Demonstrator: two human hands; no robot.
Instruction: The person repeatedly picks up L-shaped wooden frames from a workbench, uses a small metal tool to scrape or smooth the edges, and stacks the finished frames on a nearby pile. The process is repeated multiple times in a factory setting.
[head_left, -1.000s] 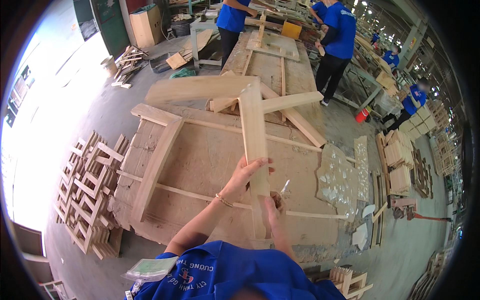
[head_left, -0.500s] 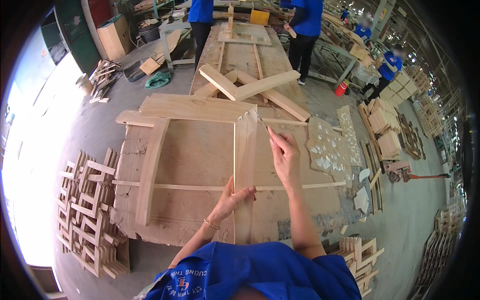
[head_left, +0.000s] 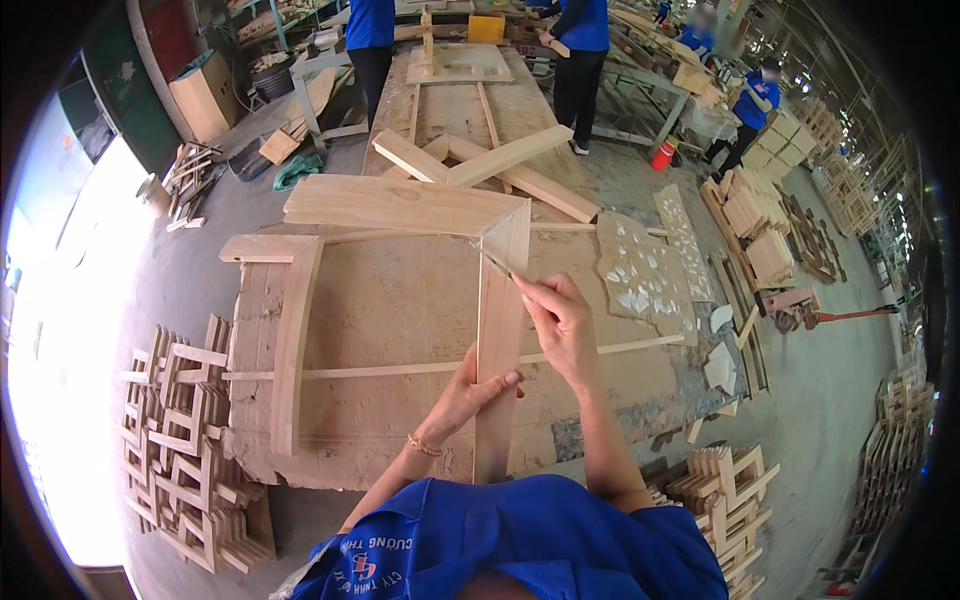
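Wood joint [head_left: 508,226] is now attended at its inner edge, where the right hand [head_left: 563,325] has shifted, fingers pinching a slim tool [head_left: 496,263], while the left hand [head_left: 470,399] clasps the frame piece [head_left: 500,325].

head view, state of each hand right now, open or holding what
Left hand: closed, holding the L-shaped wooden piece.
Right hand: closed, pinching a thin tool.
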